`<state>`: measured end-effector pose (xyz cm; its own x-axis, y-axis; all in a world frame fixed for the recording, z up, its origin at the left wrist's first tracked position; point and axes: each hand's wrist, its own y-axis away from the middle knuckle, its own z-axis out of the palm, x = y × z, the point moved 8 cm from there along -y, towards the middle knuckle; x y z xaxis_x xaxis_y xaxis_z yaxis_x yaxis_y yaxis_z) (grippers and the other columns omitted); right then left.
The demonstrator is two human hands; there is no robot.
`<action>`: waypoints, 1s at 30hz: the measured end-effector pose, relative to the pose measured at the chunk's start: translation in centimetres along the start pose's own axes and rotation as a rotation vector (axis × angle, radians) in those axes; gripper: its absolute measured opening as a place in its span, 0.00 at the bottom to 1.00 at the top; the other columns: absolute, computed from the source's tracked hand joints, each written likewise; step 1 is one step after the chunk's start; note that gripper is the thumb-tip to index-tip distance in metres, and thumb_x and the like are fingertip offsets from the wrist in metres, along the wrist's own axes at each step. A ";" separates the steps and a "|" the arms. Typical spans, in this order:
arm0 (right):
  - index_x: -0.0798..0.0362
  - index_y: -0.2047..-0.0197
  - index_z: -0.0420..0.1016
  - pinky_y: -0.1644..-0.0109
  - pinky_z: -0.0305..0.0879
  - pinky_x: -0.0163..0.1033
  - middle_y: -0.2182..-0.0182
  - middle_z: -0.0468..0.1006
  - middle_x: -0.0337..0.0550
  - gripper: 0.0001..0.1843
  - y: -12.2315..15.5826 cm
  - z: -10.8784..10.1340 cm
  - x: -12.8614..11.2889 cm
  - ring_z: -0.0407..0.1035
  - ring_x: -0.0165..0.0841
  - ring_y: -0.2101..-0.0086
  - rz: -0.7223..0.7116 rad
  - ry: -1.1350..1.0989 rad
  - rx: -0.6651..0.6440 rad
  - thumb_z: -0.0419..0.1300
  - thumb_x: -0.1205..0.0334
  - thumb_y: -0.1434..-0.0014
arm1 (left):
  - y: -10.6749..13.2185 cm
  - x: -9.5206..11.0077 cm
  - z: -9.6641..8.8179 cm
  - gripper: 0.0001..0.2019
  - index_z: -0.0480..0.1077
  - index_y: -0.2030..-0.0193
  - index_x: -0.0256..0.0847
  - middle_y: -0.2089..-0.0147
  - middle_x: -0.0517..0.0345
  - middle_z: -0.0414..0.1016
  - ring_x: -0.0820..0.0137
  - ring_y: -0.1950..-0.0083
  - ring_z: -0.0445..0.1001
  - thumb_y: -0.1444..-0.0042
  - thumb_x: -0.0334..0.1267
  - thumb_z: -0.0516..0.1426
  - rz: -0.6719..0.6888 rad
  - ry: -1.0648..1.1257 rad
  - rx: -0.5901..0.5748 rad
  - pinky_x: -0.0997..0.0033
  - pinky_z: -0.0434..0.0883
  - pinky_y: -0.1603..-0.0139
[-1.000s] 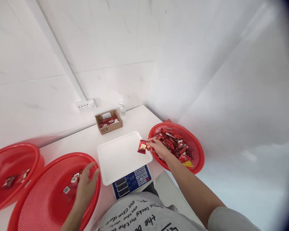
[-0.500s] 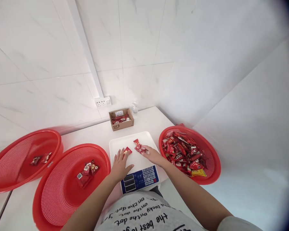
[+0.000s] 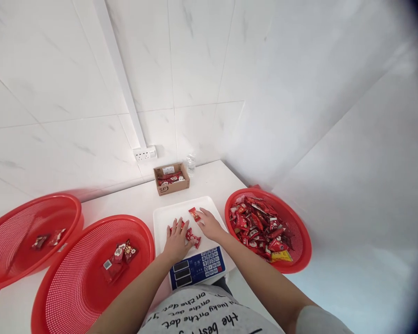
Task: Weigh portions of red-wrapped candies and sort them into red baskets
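Both my hands rest on the white tray (image 3: 167, 214) of a weighing scale with a blue keypad (image 3: 209, 264). My left hand (image 3: 176, 240) lies flat with fingers spread, covering a small red packet whose edge shows under the fingers. Another red packet (image 3: 194, 238) lies just right of it. My right hand (image 3: 209, 224) is open, fingertips touching a third red packet (image 3: 194, 214) further back on the tray.
A red basket (image 3: 299, 241) on the right holds several red packets. Two red baskets on the left, the near one (image 3: 73, 287) and the far one (image 3: 7, 264), hold a few packets each. A cardboard box (image 3: 171, 178), a water bottle (image 3: 191, 163) and a wall socket (image 3: 145, 152) sit at the back.
My left hand came from the near left basket onto the scale tray. My right hand brought packets from the right basket and let them go on the tray, where both hands spread them apart.
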<state>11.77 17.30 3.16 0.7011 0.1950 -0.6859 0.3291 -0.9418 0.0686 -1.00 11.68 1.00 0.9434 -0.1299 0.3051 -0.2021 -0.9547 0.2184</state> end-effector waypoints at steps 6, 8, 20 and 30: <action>0.54 0.44 0.69 0.33 0.46 0.50 0.41 0.67 0.49 0.25 -0.7 3.1 -2.0 0.56 0.36 0.39 -0.208 -0.012 -0.182 0.48 0.72 0.43 | -0.7 0.0 -0.3 0.38 0.43 0.30 0.37 0.27 0.42 0.38 0.52 0.28 0.34 0.42 0.53 0.49 0.005 -0.031 0.036 0.42 0.41 0.33; 0.51 0.47 0.72 0.34 0.49 0.49 0.44 0.71 0.46 0.23 -0.1 2.4 -1.5 0.59 0.35 0.41 -0.244 -0.065 -0.134 0.48 0.71 0.43 | -0.8 0.3 -0.5 0.37 0.45 0.30 0.39 0.28 0.42 0.40 0.52 0.28 0.36 0.42 0.53 0.49 0.027 -0.048 0.068 0.41 0.42 0.34; 0.57 0.41 0.64 0.38 0.52 0.49 0.42 0.66 0.56 0.28 3.7 -7.5 15.8 0.60 0.42 0.42 0.395 0.149 0.187 0.55 0.66 0.46 | -1.4 0.8 0.1 0.31 0.50 0.32 0.44 0.28 0.50 0.44 0.53 0.28 0.38 0.41 0.48 0.48 0.089 -0.082 0.011 0.43 0.42 0.33; 0.44 0.40 0.64 0.42 0.53 0.58 0.35 0.54 0.51 0.25 3.5 -4.6 17.0 0.47 0.48 0.37 0.523 0.366 -0.006 0.52 0.59 0.42 | -1.0 0.1 -0.2 0.26 0.59 0.36 0.56 0.28 0.56 0.46 0.55 0.28 0.42 0.40 0.31 0.44 0.112 -0.040 0.020 0.46 0.48 0.33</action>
<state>27.71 18.52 -4.91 0.9403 -0.2086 -0.2688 -0.1126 -0.9363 0.3326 -0.72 12.62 1.00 0.9250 -0.2460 0.2897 -0.3018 -0.9387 0.1667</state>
